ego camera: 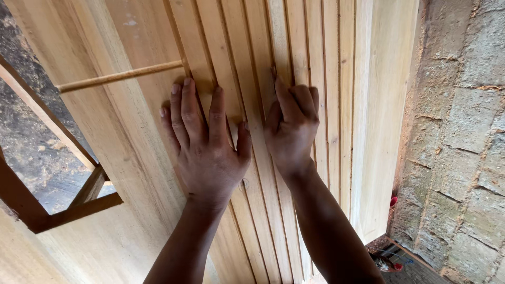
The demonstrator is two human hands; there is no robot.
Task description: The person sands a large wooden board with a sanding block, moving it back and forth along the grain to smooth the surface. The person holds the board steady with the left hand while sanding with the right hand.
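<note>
Both hands press on the pale slatted wooden panel [294, 47]: the left hand [208, 142] flat and spread, the right hand [292, 126] half-curled, holding nothing. They seem to be seating slats; next likely calls for firm, even pressure along the grooves.

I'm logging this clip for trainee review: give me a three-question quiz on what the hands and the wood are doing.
1. True or false: the left hand lies flat, fingers spread, on the slatted wood panel.
2. What does the right hand do? A) grips a hammer B) presses on the slats with curled fingers C) hangs off the wood
3. What stands at the right edge of the view?

Key: 1 true. 2 B. 3 A rough block wall.
</note>
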